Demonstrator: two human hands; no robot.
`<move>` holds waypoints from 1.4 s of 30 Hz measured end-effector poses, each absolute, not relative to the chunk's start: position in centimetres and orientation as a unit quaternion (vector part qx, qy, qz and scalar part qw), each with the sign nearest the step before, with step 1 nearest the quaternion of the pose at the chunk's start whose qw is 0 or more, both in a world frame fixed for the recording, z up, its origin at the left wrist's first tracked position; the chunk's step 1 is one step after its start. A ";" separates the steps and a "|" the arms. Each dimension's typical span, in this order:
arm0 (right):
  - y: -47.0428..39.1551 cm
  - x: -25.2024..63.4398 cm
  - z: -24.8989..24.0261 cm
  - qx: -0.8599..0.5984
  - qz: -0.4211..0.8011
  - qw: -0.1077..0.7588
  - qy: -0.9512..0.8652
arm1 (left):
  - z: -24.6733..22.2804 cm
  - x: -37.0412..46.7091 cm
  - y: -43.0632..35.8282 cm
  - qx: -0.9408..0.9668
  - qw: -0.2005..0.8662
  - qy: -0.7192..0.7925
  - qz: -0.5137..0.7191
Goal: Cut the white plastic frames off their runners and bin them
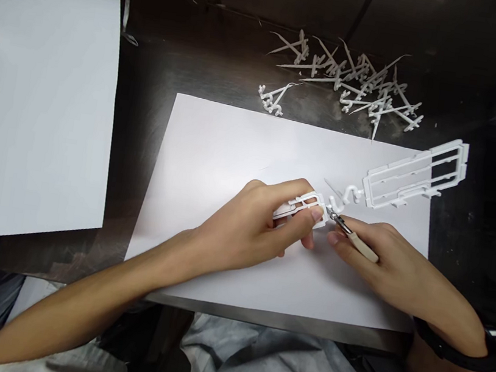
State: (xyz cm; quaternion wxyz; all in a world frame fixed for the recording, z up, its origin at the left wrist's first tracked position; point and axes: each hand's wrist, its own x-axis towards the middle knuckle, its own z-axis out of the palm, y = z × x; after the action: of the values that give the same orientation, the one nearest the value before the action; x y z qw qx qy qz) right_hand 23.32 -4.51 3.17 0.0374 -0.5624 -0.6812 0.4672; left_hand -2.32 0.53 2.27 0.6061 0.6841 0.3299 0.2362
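Note:
My left hand (pixel 265 222) pinches a white plastic frame (pixel 303 201) between thumb and fingers, above a white sheet (pixel 217 145). A curved white sprue (pixel 349 195) joins it to a second slotted white frame (pixel 415 176), which juts out to the upper right. My right hand (pixel 381 254) is closed round small nippers with cream handles (pixel 362 245). Their metal jaws are at the joint between the held frame and the sprue; whether they have cut through I cannot tell. The fingers partly hide the left frame.
Behind the sheet, a heap of white sprue scraps (pixel 359 81) lies on the dark metal table (pixel 192 55), with a smaller scrap (pixel 273 98) apart to its left. A large white sheet or board (pixel 36 113) stands at the left. The table's front edge (pixel 279 321) runs near my lap.

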 end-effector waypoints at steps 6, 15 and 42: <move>-4.9 22.8 2.6 -0.590 0.444 0.065 -0.671 | 2.1 -2.4 0.8 0.686 0.597 0.338 0.241; -5.2 24.0 2.7 -0.621 0.453 0.119 -0.628 | 2.1 -2.4 0.9 0.656 0.638 0.344 0.209; -4.5 22.2 0.8 -0.656 0.311 0.269 -0.632 | 3.4 -6.7 5.0 0.766 0.217 0.541 0.270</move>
State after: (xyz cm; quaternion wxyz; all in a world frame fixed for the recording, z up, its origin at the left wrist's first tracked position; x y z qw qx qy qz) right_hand 22.21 -4.49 0.83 0.2694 -0.6562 -0.6324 0.3111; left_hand -6.72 4.98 3.42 0.2168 0.7665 0.5412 0.2695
